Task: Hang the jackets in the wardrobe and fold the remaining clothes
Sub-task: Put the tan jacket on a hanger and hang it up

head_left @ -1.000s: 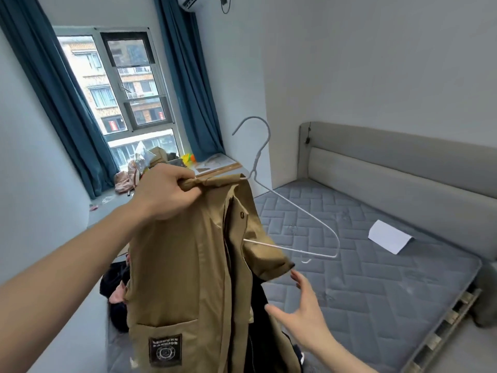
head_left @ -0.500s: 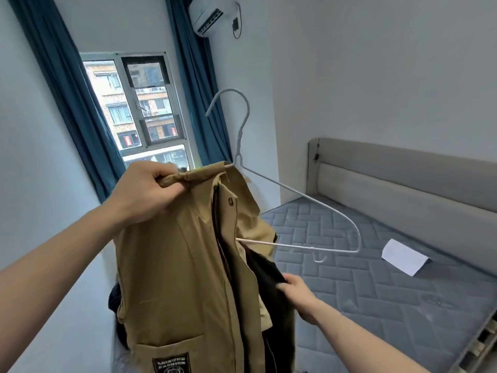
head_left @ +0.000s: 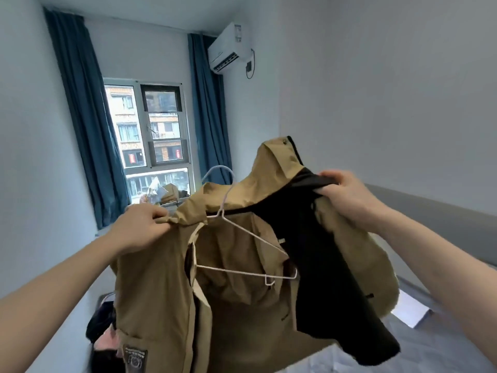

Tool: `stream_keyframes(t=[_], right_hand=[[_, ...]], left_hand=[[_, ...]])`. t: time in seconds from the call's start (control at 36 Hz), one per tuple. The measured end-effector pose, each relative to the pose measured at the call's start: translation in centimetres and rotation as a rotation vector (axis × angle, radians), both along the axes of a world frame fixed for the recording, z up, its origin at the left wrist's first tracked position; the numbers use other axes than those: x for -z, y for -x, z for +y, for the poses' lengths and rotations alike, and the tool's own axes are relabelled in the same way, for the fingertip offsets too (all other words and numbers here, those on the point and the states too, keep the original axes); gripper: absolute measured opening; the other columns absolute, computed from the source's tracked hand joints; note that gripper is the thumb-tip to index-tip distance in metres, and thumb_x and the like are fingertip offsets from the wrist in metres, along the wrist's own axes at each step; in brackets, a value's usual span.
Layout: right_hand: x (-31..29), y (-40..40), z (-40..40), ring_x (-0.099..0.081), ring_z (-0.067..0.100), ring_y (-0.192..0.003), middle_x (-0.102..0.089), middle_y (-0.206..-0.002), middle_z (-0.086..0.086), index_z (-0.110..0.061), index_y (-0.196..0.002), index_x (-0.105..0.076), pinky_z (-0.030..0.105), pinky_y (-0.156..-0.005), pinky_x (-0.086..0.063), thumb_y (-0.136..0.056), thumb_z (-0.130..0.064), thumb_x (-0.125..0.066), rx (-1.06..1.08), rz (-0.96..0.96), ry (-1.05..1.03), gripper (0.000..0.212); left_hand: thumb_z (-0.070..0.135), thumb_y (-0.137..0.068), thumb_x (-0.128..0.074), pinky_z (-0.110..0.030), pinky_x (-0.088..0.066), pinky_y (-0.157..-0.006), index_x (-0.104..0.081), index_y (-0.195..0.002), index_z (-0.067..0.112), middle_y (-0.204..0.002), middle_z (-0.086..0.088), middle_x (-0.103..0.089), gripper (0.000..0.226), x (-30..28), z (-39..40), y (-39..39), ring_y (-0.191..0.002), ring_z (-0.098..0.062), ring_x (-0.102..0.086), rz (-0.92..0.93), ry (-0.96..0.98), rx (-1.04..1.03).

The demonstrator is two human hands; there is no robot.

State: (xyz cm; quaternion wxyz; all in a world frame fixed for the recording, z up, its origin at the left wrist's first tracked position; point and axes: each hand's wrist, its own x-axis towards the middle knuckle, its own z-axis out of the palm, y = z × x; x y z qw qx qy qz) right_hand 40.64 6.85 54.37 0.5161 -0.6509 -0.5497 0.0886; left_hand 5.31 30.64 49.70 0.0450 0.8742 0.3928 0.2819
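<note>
I hold a tan jacket (head_left: 150,286) with a black lining (head_left: 330,286) spread open in front of me. My left hand (head_left: 139,227) is closed on the left shoulder of the jacket. My right hand (head_left: 341,195) grips the right front edge, pulled out to the right so the lining shows. A white wire hanger (head_left: 242,254) sits inside the jacket. Its left arm is tucked into the left shoulder, its right arm is bare, and its hook rises behind the collar.
More clothes (head_left: 102,329), dark and pink, lie low on the left behind the jacket. A grey mattress (head_left: 443,354) with a white paper (head_left: 411,310) lies at the right, against a grey headboard (head_left: 443,216). A window (head_left: 150,135) with blue curtains is ahead.
My right hand rose from the jacket's lower inside edge and pulled the right front panel out and up. The jacket now hangs wide open, and my view has tilted upward.
</note>
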Motion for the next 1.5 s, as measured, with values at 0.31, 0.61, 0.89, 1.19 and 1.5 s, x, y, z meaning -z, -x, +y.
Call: stream_keyframes(t=[0.31,0.61,0.89,1.19,1.5], right_hand=[[6.5,8.4,-6.0,-0.056,-0.013,-0.118,-0.057,-0.13,-0.035,-0.057,-0.14,-0.043,0.018,-0.1,-0.048,-0.082,-0.069,-0.067,-0.498,-0.399,0.661,0.065],[5.1,-3.0,-9.6,-0.065,0.002,-0.074,-0.073,-0.087,-0.016,-0.038,-0.094,-0.074,0.015,-0.064,-0.048,-0.086,-0.039,-0.074,0.154,-0.179,0.043,0.008],[8.3,-8.6,-17.3,-0.064,0.0,-0.1,-0.069,-0.111,-0.023,-0.046,-0.115,-0.063,0.03,-0.092,-0.054,-0.092,-0.064,-0.052,0.236,-0.112,0.309,0.031],[11.6,-15.0,-31.7,-0.059,0.03,-0.079,-0.067,-0.085,0.013,-0.009,-0.089,-0.065,0.051,-0.082,-0.049,-0.105,-0.03,-0.05,0.502,0.034,0.083,0.031],[14.5,-20.5,-48.6,-0.066,0.018,-0.077,-0.074,-0.083,0.003,-0.017,-0.086,-0.074,0.033,-0.074,-0.052,-0.101,-0.023,-0.056,0.795,0.179,-0.011,0.025]], left_hand=[[0.029,-0.088,-0.067,-0.037,-0.041,-0.065,-0.065,-0.062,0.022,-0.061,0.004,-0.058,0.027,-2.3,-0.3,-5.3,-0.07,-0.024,-0.057,-0.212,0.112,0.036],[0.045,-0.076,-0.053,-0.036,-0.043,-0.06,-0.053,-0.064,0.014,-0.058,0.003,-0.053,0.033,-3.2,-4.6,-13.7,-0.061,-0.016,-0.05,-0.201,0.003,0.256],[0.036,-0.084,-0.061,-0.031,-0.037,-0.058,-0.046,-0.065,0.015,-0.056,0.001,-0.046,0.032,-3.4,-11.1,-25.4,-0.056,-0.01,-0.039,-0.117,-0.042,0.441],[0.041,-0.081,-0.061,-0.031,-0.045,-0.056,-0.056,-0.075,0.016,-0.058,0.004,-0.056,0.026,-0.4,-24.5,-41.6,-0.061,-0.017,-0.053,-0.035,-0.021,0.679],[0.036,-0.087,-0.061,-0.032,-0.042,-0.055,-0.051,-0.073,0.015,-0.057,0.004,-0.052,0.027,3.1,-42.2,-55.2,-0.057,-0.018,-0.046,-0.004,-0.005,0.939]])
